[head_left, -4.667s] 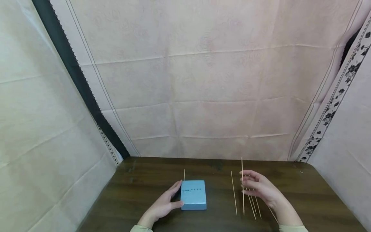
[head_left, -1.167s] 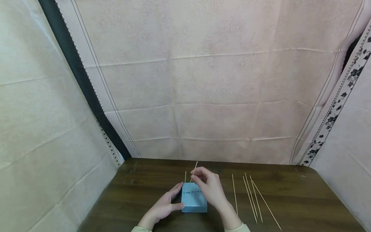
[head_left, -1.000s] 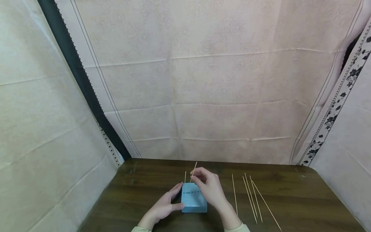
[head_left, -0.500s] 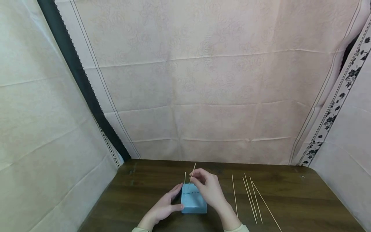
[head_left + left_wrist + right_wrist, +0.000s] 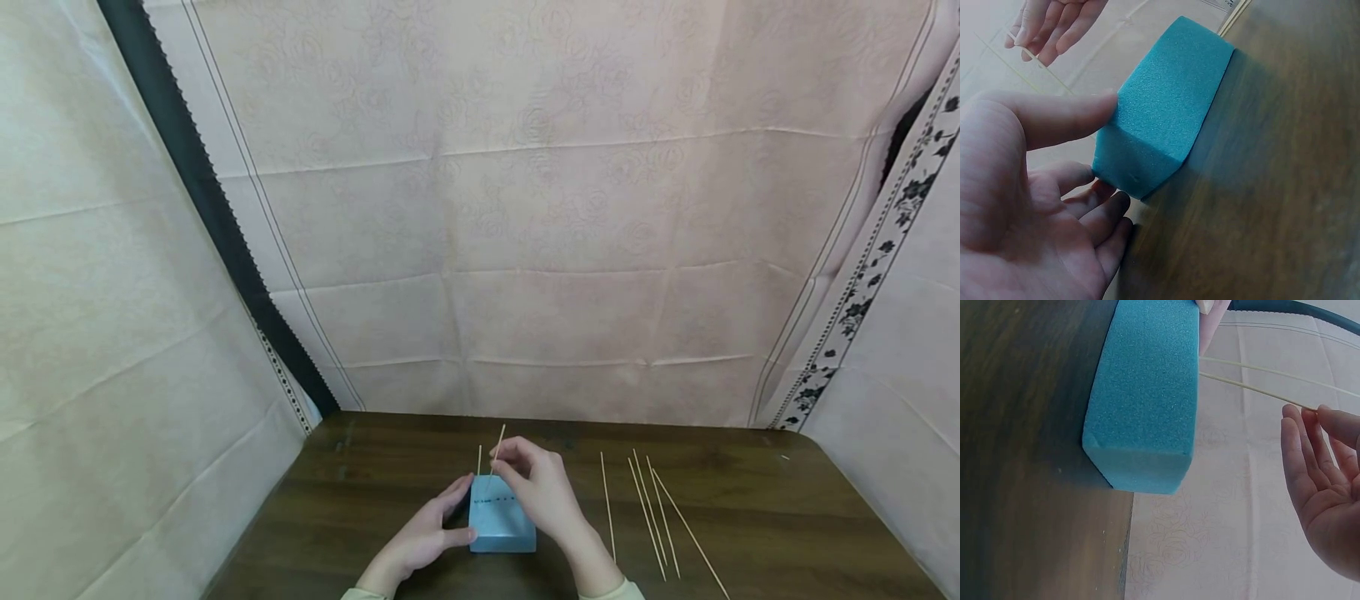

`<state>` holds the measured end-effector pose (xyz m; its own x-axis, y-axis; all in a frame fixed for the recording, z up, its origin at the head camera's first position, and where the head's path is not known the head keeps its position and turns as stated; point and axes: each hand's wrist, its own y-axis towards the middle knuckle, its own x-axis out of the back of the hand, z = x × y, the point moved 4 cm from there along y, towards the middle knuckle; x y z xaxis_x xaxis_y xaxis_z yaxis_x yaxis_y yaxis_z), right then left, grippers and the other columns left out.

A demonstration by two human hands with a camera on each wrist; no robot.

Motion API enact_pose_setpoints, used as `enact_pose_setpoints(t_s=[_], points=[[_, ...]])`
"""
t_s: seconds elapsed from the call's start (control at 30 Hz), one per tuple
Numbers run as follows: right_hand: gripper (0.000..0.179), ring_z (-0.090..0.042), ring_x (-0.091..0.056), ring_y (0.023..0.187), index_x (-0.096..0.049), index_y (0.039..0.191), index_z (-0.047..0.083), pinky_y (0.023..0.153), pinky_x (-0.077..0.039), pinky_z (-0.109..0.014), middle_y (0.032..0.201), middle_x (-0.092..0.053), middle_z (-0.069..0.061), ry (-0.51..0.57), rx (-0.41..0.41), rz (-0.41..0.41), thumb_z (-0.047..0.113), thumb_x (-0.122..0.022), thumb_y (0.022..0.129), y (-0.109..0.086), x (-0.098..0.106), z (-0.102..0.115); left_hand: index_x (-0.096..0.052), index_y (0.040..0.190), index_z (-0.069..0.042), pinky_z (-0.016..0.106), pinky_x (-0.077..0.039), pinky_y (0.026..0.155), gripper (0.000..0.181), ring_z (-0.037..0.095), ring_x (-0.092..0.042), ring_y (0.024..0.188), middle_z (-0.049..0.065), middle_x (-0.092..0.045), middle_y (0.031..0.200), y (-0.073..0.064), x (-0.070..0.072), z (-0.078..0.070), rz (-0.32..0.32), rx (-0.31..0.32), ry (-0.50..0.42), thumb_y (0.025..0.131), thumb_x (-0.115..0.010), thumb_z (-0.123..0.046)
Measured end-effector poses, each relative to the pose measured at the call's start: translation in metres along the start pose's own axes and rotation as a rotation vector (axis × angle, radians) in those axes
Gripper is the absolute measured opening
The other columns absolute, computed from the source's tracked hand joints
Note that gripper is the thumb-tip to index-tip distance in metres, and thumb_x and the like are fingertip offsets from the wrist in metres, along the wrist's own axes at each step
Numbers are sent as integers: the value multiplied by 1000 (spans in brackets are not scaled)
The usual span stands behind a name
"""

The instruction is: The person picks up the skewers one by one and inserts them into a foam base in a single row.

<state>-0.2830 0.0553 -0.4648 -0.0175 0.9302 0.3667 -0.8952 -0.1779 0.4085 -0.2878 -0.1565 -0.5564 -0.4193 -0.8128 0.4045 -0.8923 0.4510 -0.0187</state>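
A blue foam block (image 5: 501,529) sits on the table, with a row of small dark marks across its top. My left hand (image 5: 422,533) grips its left side, thumb at the near corner and fingers along the far side; the left wrist view shows the thumb against the foam (image 5: 1166,87). One thin bamboo skewer (image 5: 480,458) stands upright at the block's far left corner. My right hand (image 5: 542,493) pinches a second skewer (image 5: 1260,392) between thumb and fingertips above the block. That skewer leans slightly right, its lower end at the row of marks.
Several loose skewers (image 5: 607,508) lie on the dark wooden table (image 5: 780,517) to the right of the right hand, two of them meeting at their far ends. A pale cloth (image 5: 555,250) hangs behind the table's far edge, with more cloth at both sides.
My right hand has carried a skewer left from the loose ones to the block. Over the last second the skewer's top has shifted slightly left and lower. The left hand keeps its grip.
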Motion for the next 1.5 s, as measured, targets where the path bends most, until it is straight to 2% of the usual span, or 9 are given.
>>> enact_pose_setpoints(t_s=[0.33,0.57,0.93,1.27,1.5], points=[[10,-9,-73,87,-77,111,16,80,-62,-28,100,-77,9,-12,-14,32,17,-76,102,-1,-2,0,-34,168,-9,75,-22,120,83,53,-25,156,26,-25,173,1,0,0,3,15,5,99,-77,-21],[9,-9,-73,87,-76,110,19,80,-62,-28,99,-76,9,-15,-24,33,17,-77,101,-1,-2,-1,-33,169,-9,75,-22,120,83,54,-24,156,26,-24,173,1,0,1,5,24,1,99,-76,-22],[11,-9,-72,86,-76,112,11,80,-61,-27,99,-76,9,-14,-21,45,15,-76,102,-1,-3,-1,-33,169,-9,76,-22,120,83,55,-24,155,27,-23,173,1,0,1,12,18,-4,99,-76,-21],[7,-8,-72,85,-76,108,22,79,-61,-27,97,-75,11,-22,-12,47,18,-76,102,0,-5,-5,-33,168,-8,74,-22,120,83,55,-25,155,27,-24,173,0,0,-2,9,25,-15,99,-77,-21],[7,-8,-72,84,-76,108,22,78,-61,-26,97,-75,11,-31,-20,51,19,-76,102,0,-5,-5,-33,168,-9,73,-21,121,83,53,-24,156,26,-23,173,-1,0,-2,10,22,-22,99,-77,-23]])
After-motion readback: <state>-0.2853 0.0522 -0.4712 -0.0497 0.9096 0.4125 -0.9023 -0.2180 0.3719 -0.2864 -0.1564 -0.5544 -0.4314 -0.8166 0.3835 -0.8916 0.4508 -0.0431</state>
